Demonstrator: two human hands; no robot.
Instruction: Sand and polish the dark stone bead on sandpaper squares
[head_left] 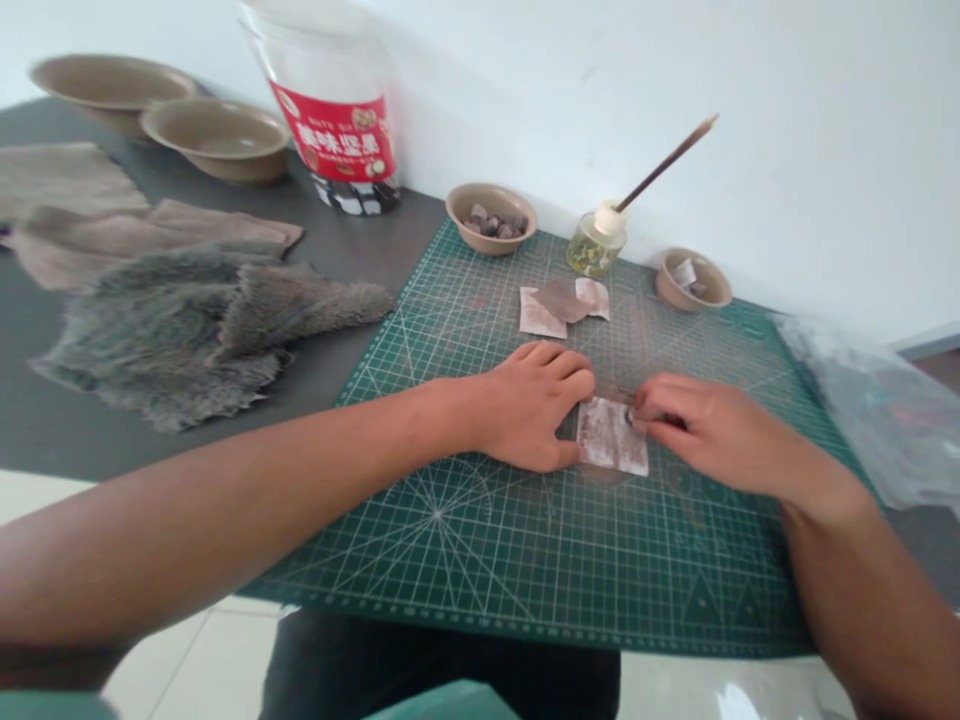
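The person's forearms (225, 510) reach in from the bottom of the view, above dark trousers (439, 670). Between the hands, a pale, brown-smudged square of paper (609, 437) lies flat on a green cutting mat (570, 570). It looks thin, light and soft, likely to crease or tear, so it seems best held flat or taken by its edges. The left hand (525, 408) is spread, its fingertips pressed at the paper's left edge. The right hand (712, 435) is curled, its thumb and fingers pinching a small dark lump (632, 419) at the paper's right edge; the lump is too small to identify.

Farther up the mat, two pale scraps (537, 315) lie partly under a brownish piece (561, 300). Near the mat's far edge stand a bowl of small dark stones (480, 236), a glass bottle (592, 250) holding a thin stick (667, 160), and a small bowl (712, 290). To the left on the worktop (360, 235) are a grey fur pelt (150, 340), beige suede pieces (150, 240), two wide bowls (112, 90) and a red-labelled tub (330, 130). A crumpled plastic bag (870, 410) lies at the right.
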